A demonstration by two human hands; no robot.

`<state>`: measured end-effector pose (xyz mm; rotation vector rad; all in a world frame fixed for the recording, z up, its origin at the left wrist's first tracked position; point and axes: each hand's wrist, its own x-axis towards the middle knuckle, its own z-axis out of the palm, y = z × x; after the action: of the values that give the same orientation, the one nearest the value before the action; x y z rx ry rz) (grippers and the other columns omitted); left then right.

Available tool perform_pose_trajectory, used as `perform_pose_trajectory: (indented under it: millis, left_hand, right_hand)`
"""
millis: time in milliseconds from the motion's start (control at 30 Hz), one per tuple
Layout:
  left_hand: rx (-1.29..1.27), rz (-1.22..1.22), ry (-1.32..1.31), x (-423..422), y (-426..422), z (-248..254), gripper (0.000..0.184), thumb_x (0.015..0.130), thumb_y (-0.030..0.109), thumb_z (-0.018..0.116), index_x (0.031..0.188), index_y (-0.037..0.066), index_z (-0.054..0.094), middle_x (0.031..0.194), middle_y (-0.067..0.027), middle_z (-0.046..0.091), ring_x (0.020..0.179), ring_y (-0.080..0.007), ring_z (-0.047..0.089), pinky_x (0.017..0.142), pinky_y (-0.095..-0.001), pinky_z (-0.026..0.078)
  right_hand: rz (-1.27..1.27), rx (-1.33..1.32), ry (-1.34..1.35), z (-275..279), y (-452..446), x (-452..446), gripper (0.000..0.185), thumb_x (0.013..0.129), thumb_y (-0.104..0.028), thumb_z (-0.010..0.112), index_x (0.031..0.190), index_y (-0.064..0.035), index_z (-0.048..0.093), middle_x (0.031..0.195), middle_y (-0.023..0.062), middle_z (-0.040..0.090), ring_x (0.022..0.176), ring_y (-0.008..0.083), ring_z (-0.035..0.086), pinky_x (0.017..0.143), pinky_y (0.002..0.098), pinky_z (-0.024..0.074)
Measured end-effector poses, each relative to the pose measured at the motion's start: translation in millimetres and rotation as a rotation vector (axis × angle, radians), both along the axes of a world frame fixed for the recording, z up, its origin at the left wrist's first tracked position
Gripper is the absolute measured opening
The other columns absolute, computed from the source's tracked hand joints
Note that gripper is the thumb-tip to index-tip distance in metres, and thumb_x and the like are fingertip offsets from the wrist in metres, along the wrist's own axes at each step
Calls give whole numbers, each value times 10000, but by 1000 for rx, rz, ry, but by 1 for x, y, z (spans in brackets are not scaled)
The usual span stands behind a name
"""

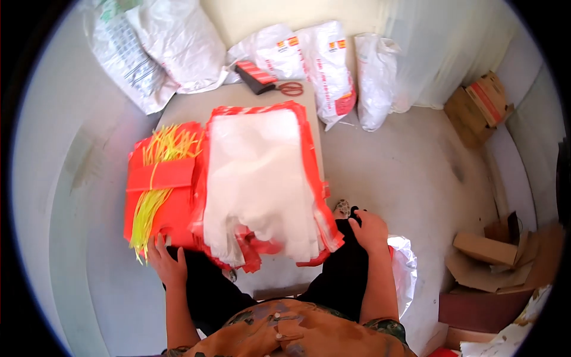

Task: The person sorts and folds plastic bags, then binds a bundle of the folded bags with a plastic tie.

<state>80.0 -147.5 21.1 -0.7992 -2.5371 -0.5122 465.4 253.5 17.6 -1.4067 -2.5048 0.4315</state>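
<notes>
My left hand is at the lower left edge of the table, its fingers apart and touching or nearly touching a pile of red plastic bags. On that pile lies a bundle of yellow strips, crossed by a folded red band. My right hand rests on my right knee with its fingers spread and nothing visible in it. Between the hands, a thick stack of white and red plastic bags covers much of the table, its cut handle ends overhanging the near edge.
Red-handled scissors lie at the table's far end beside a black and red object. Full white sacks stand along the wall. Cardboard boxes are on the right. A shiny plastic bag stands by my right leg.
</notes>
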Motion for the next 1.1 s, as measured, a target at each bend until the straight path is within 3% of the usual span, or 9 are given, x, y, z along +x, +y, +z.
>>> perform_pose_trajectory:
  millis: [367,567,667,700,867,900,1000,1067,1100]
  left_hand:
    - [-59,-5,2,-1,2,5,703,829,210,748,1460,60,475,1507,-232,427,1375,-466,414,1161,-568,326]
    - [-63,-6,-18,-2,3,5,706,808,200,762,1442,60,486,1485,-237,438,1369,-474,409,1170,-580,314]
    - [-58,-6,-52,2,8,10,709,790,204,773,1425,51,495,1480,-247,438,1376,-477,399,1189,-589,287]
    - [-64,-7,-55,1,8,9,707,790,208,773,1421,48,497,1480,-249,438,1379,-478,396,1194,-591,280]
    - [-95,-16,-96,-1,6,7,713,787,228,772,1415,34,495,1491,-257,425,1405,-479,369,1212,-611,240]
    - [-89,-23,-42,4,9,12,674,792,200,758,1394,24,513,1451,-248,473,1366,-467,416,1190,-581,291]
    - [-74,-44,-49,0,7,7,674,757,166,781,1369,23,536,1465,-250,441,1344,-482,414,1148,-562,345]
    - [-77,-76,-12,2,10,15,665,791,212,775,1392,57,535,1432,-254,489,1310,-478,458,1132,-563,364]
    - [-81,-111,21,3,11,21,656,832,258,772,1418,87,534,1414,-254,517,1289,-476,485,1121,-568,377]
  right_hand:
    - [58,18,-25,30,-12,-18,233,923,-296,663,968,-69,684,969,129,729,982,357,674,861,482,536]
    - [103,169,424,9,-7,-11,206,878,-160,722,1039,-31,711,979,133,717,924,330,682,827,433,536]
    - [59,-212,779,16,-5,-13,208,925,-117,699,1093,3,727,1093,113,733,944,229,706,862,357,552]
    - [136,-324,893,34,-7,-16,205,945,-65,656,1125,14,715,1079,114,721,941,170,678,831,329,534]
    - [864,-144,1381,159,-25,-37,295,957,-235,706,1153,-15,714,1096,183,711,854,276,685,782,344,531]
    - [1041,-252,1490,180,-36,-37,301,955,-294,717,1108,-35,719,1096,175,708,849,288,673,763,347,531]
    - [1937,-475,1276,236,-22,-44,191,964,-184,722,1056,-17,723,1125,200,703,890,311,682,788,416,543]
    - [2054,-458,1344,261,-37,-50,432,994,-445,682,1230,-90,753,1400,195,624,951,264,725,795,312,598]
    - [2071,-449,1358,264,-39,-51,416,1000,-438,674,1214,-92,760,1397,194,625,946,260,721,791,309,597]
